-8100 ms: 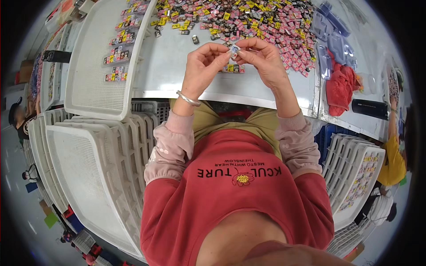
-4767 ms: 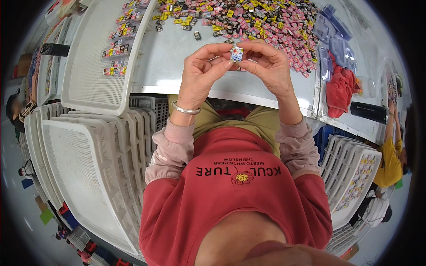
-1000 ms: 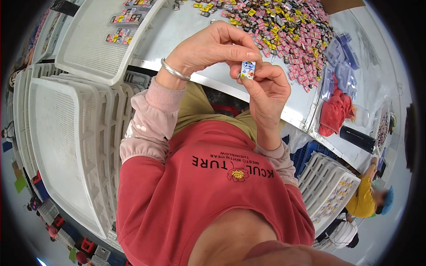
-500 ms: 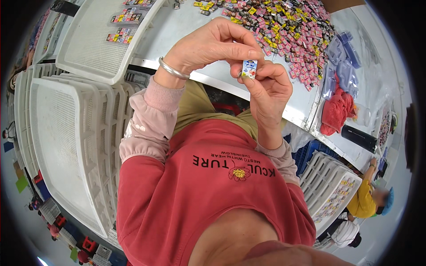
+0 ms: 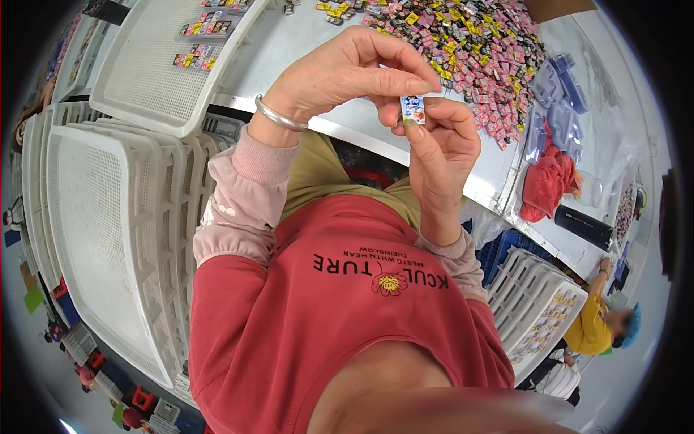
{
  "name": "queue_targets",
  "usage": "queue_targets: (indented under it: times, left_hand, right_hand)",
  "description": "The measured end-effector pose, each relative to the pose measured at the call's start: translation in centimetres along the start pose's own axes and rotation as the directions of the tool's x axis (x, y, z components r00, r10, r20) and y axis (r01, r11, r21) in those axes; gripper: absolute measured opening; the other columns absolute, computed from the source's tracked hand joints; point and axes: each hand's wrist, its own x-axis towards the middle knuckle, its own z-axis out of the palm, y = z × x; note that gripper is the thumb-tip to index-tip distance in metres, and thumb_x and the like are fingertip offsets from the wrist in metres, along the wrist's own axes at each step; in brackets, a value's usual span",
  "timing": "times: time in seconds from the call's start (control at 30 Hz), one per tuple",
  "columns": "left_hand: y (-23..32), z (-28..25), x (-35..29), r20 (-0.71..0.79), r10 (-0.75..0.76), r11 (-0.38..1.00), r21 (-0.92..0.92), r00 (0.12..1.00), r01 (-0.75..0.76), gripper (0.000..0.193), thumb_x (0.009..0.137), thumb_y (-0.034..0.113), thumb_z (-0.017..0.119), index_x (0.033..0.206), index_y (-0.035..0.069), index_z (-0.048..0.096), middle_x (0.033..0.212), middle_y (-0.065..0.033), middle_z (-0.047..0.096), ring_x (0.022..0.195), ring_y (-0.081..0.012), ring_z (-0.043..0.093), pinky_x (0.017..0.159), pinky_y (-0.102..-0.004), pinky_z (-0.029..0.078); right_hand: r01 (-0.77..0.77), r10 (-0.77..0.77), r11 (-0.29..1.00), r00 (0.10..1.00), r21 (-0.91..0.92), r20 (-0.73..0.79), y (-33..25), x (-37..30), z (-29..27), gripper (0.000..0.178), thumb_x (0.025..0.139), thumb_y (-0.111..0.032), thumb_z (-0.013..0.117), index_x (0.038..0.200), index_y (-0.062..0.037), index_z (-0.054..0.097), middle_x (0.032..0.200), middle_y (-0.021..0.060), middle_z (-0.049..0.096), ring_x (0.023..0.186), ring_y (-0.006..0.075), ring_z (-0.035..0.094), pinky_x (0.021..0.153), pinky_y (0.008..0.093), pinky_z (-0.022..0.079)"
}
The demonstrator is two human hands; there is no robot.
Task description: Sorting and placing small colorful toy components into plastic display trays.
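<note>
A tiny blue-and-white printed box [image 5: 413, 111] is pinched between my two hands, over the near edge of the table. My left hand [image 5: 354, 72], with a silver bangle at the wrist, grips it from above with thumb and fingertips. From below and the right, my right hand [image 5: 444, 141] holds its lower end, thumb on the front face. Fingers hide the box's edges and back. Just beyond my hands spreads a big heap of tiny pink, yellow and black boxes [image 5: 499, 69].
At the left, a white mesh tray [image 5: 155, 94] carries rows of small boxes. Stacked white trays [image 5: 94, 217] stand beside me, with another stack [image 5: 531, 296] at right. Clear plastic trays [image 5: 564, 123], a red cloth [image 5: 546, 184] and a black cylinder [image 5: 584, 226] lie on the table's right. A co-worker in yellow [image 5: 593, 325] is beyond.
Both hands have shifted slightly to the right with the small box. The box is turned a little, and the left fingertips reach farther past its top.
</note>
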Motion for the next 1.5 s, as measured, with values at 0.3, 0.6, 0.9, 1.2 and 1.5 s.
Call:
queue_targets:
  times: [0.3, 0.6, 0.9, 1.2, 1.5]
  left_hand:
    - [-0.2, -0.1, -0.1, -0.02, -0.023, 0.997, -0.075, 1.0, 0.021, 0.019, 0.087, 0.018, 0.062, 0.09, 0.0, 0.062, 0.079, -0.0038, 0.063, 0.054, -0.0065, 0.058, 0.05, -0.0181, 0.048]
    - [-1.6, -0.6, 0.0, -0.024, -0.031, 0.998, -0.056, 0.999, 0.03, 0.018, 0.087, 0.017, 0.061, 0.092, 0.0, 0.061, 0.08, -0.005, 0.063, 0.059, -0.0086, 0.058, 0.055, -0.0197, 0.049]
    - [-4.6, -2.2, 2.3, -0.138, -0.116, 0.982, 0.131, 0.984, 0.135, 0.023, 0.087, 0.017, 0.061, 0.1, -0.002, 0.061, 0.083, -0.006, 0.064, 0.071, -0.0107, 0.061, 0.063, -0.0235, 0.051]
    - [-11.6, -6.1, 0.3, -0.37, 0.389, 0.606, 0.792, 0.843, 0.068, 0.024, 0.084, 0.013, 0.059, 0.106, 0.004, 0.063, 0.095, -0.0111, 0.065, 0.086, -0.0247, 0.063, 0.074, -0.0337, 0.05]
    - [-16.7, -1.6, -0.9, -0.082, 0.344, 0.173, 0.985, 0.935, 0.023, 0.045, 0.079, 0.02, 0.063, 0.121, 0.007, 0.052, 0.131, -0.0104, 0.046, 0.127, -0.0331, 0.036, 0.103, -0.0508, 0.025]
  right_hand:
    - [-0.014, 0.013, 1.0, 1.0, -0.02, -0.021, -0.1, 0.1, -0.2, 0.024, 0.082, 0.007, 0.059, 0.104, 0.0027, 0.052, 0.099, 0.0114, 0.059, 0.084, 0.018, 0.061, 0.073, 0.028, 0.051]
    - [-0.043, 0.039, 0.997, 0.997, -0.057, -0.068, 0.1, 0.8, -1.2, 0.021, 0.083, 0.005, 0.059, 0.104, 0.0031, 0.053, 0.097, 0.0109, 0.059, 0.082, 0.0174, 0.06, 0.073, 0.0291, 0.05]
    - [-0.264, 0.289, 0.922, 0.956, -0.284, 0.051, 1.2, 3.8, -7.0, 0.016, 0.084, -0.005, 0.063, 0.099, 0.0015, 0.059, 0.088, 0.0069, 0.062, 0.075, 0.0122, 0.059, 0.064, 0.0238, 0.049]
    - [-0.421, 0.359, 0.818, 0.906, -0.392, -0.223, 2.6, 5.0, -14.1, 0.026, 0.085, -0.008, 0.062, 0.11, -0.0011, 0.059, 0.086, 0.0025, 0.062, 0.074, 0.01, 0.061, 0.065, 0.0213, 0.049]
    - [-0.47, 0.324, 0.534, 0.882, -0.703, -0.343, 9.1, 4.8, -12.9, 0.018, 0.075, -0.009, 0.065, 0.09, 0.0015, 0.062, 0.076, 0.0085, 0.064, 0.059, 0.0142, 0.065, 0.049, 0.0246, 0.051]
